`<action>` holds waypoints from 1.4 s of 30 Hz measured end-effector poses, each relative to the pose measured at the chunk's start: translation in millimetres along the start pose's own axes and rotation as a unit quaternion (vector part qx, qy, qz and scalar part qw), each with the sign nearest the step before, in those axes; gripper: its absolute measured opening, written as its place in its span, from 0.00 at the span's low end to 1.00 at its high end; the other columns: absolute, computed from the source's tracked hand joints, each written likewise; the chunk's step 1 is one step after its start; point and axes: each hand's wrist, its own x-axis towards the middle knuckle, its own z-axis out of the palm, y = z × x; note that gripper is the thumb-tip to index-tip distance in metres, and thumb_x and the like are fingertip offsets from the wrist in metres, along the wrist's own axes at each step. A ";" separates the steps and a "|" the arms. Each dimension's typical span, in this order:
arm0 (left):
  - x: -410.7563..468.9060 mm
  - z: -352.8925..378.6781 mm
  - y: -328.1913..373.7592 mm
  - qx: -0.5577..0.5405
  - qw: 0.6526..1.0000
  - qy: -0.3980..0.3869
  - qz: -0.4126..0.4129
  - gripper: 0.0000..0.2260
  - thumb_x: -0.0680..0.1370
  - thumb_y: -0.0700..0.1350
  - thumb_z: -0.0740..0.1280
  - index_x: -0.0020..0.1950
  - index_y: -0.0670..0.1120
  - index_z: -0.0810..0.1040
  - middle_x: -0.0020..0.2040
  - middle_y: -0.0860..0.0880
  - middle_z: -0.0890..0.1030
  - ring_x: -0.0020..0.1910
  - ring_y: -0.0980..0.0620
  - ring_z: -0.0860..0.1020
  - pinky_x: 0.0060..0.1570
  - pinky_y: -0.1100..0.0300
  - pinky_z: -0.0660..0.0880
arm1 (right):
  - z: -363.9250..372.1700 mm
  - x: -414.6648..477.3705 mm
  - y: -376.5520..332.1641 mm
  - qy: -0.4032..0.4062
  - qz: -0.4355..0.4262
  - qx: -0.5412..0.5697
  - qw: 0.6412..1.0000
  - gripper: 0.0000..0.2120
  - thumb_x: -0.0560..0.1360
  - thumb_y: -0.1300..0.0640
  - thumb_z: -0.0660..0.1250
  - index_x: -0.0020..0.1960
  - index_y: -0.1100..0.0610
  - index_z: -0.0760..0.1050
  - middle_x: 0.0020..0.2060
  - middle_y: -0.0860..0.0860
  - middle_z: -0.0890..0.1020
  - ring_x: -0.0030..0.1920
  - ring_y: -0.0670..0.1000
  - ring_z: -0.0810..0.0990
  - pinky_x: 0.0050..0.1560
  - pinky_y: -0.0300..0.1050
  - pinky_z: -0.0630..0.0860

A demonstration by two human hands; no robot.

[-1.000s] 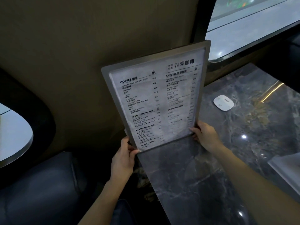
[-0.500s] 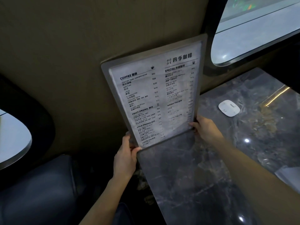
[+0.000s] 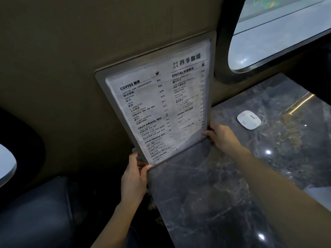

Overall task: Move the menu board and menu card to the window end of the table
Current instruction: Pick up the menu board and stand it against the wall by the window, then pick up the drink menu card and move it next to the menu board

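At table edge | left hand (image 3: 133,176), right hand (image 3: 221,138) fingers clasp upright menu board (image 3: 157,108)

Dark marble table (image 3: 206,194); white puck (image 3: 249,120) on top, near window end.

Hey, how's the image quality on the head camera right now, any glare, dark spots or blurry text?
Head view: dim overall, with the seat nearly black; small bright glare dots on the table; the window is the brightest area; wide-angle bending curves the edges. On the menu board, the headings read clearly, while the fine print on its right column is washed out.
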 end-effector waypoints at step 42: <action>-88.7 71.1 285.5 -0.057 0.921 -0.149 0.354 0.13 0.73 0.58 0.64 0.49 0.50 0.74 0.42 0.51 0.79 0.41 0.52 0.77 0.43 0.52 0.75 | -227.5 -241.7 17.8 0.258 -0.095 -0.209 0.939 0.25 0.74 0.47 0.64 0.67 0.55 0.65 0.63 0.54 0.73 0.60 0.54 0.73 0.56 0.48 0.69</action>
